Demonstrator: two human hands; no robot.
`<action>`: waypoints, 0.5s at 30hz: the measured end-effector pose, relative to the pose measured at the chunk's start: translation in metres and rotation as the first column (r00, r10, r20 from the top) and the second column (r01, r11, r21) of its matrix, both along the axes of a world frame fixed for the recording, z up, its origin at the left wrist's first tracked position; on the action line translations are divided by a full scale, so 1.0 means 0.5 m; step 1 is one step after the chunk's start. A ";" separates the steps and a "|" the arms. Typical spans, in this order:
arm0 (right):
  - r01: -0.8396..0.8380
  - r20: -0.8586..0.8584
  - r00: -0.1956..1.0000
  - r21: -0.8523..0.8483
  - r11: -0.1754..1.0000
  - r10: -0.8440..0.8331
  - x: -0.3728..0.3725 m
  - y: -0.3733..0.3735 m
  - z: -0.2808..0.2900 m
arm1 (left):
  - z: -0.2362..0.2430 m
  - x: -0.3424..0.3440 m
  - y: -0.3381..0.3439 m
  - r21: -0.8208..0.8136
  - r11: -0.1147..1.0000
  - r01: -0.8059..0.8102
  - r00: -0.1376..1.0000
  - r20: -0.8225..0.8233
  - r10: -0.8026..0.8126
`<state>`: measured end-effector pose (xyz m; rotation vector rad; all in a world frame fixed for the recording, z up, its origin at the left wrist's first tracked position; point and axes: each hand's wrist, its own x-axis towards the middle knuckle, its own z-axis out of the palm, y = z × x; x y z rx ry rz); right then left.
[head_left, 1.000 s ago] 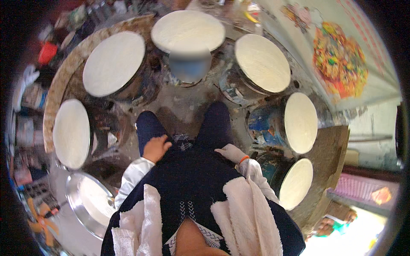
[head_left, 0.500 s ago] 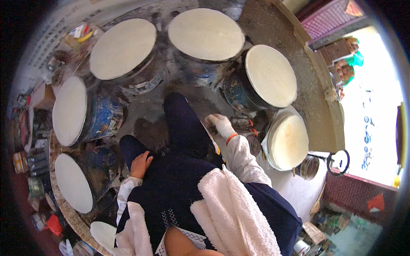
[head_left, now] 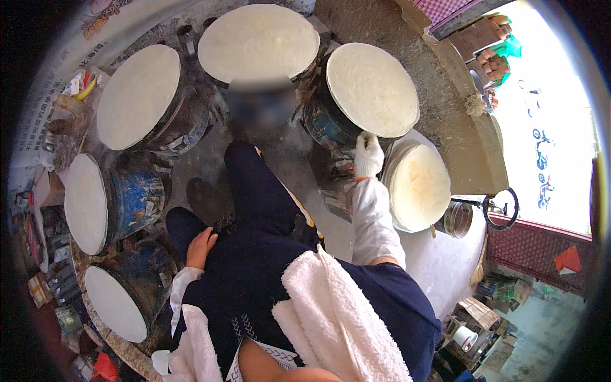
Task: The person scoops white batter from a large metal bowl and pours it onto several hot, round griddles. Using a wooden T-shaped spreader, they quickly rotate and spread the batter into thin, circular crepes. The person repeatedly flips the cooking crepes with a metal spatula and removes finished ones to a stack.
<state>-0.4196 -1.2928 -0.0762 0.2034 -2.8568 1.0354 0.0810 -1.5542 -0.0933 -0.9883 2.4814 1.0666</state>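
My right hand (head_left: pixel 368 156), in a white glove, reaches forward to the near edge of a thin round flatbread (head_left: pixel 372 89) on a drum-shaped stove (head_left: pixel 321 121). Its fingers are closed at that edge and seem to pinch it. Just right of my right forearm lies a stack of round flatbreads (head_left: pixel 420 188), the top one lightly browned. Nothing is in my bare left hand (head_left: pixel 202 247), which rests by my left thigh with its fingers extended.
More pale flatbreads lie on drum stoves in an arc: far middle (head_left: pixel 258 41), far left (head_left: pixel 139 95), left (head_left: pixel 86 204) and near left (head_left: pixel 116 304). A brown board (head_left: pixel 445 121) curves along the right. Beyond the stack stands a glass jar (head_left: pixel 458 219). Pink towels (head_left: pixel 340 318) hang over my front.
My right hand has moved forward and right, from above the floor to the near edge of the right-hand flatbread. My left hand stays by my thigh. The view has shifted a little.
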 end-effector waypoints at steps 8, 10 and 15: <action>-0.196 0.037 0.975 0.597 0.778 0.217 -0.097 -0.078 0.130 | 0.007 -0.045 0.012 0.008 1.000 -0.012 0.999 0.044 0.011; -0.189 0.058 0.980 0.582 0.791 0.192 -0.132 -0.064 0.121 | 0.007 -0.052 0.010 0.009 1.000 -0.005 1.000 0.026 0.005; -0.270 -0.171 0.887 0.564 0.780 0.430 -0.143 -0.028 0.026 | 0.004 -0.062 0.006 -0.007 1.000 0.002 0.998 0.056 -0.001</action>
